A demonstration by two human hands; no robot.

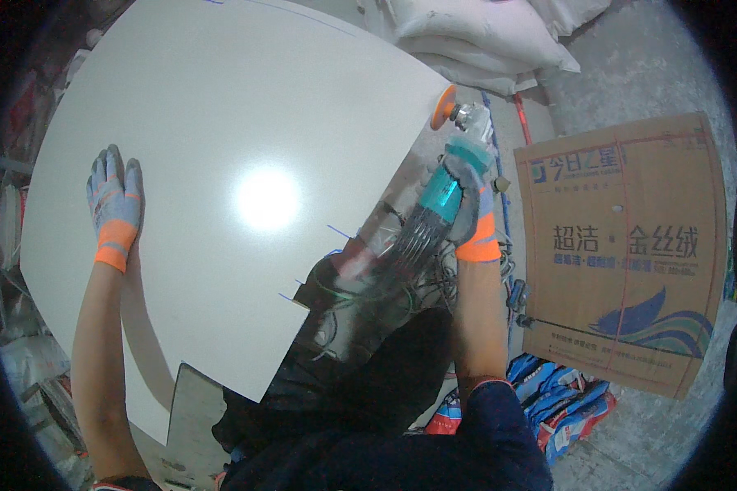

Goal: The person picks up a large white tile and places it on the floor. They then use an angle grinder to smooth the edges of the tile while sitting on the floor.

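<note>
A large glossy white tile [196,106] takes up the left and middle of the view, with a notch cut into its near edge. My left hand [116,199], in a grey and orange work glove, lies flat on it with the fingers stretched out. In the same kind of glove, my right hand [472,209] is wrapped round the body of a teal angle grinder [442,191]. The grinder's orange disc [443,107] is at the tile's far right corner; whether it touches the edge I cannot tell.
Right of the grinder lies a large brown cardboard sheet [622,270]. White sacks [475,37] are piled beyond the tile. Blue and red bags [561,401] lie near my right elbow. Tangled cables [442,282] run below the grinder. Short blue marks line the tile's edge.
</note>
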